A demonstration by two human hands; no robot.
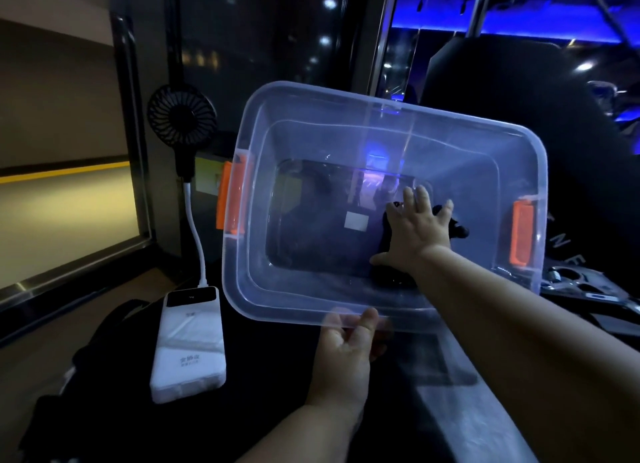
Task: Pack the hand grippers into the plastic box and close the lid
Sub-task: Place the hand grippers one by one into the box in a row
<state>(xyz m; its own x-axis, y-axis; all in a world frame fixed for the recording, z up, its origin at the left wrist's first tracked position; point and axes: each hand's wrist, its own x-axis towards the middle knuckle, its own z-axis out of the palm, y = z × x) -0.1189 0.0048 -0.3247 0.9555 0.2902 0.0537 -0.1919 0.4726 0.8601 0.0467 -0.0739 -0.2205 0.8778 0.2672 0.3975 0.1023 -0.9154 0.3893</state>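
Hand grippers [450, 225] show as a dark shape on the floor of the clear plastic box [346, 109], toward its right end, mostly hidden under the right hand [415, 230]. That hand reaches down inside the box with fingers spread flat over the dark shape; whether it presses or merely rests cannot be told, and how many grippers lie there is unclear in the dim light. The left hand [346, 352] pinches the near rim of the box, fingers closed on the plastic edge, tilting the box toward the camera. Orange latches [230, 199] sit at both short ends. No lid can be made out for certain. Judging by this, the right hand, directly above the grippers, is the nearer one.
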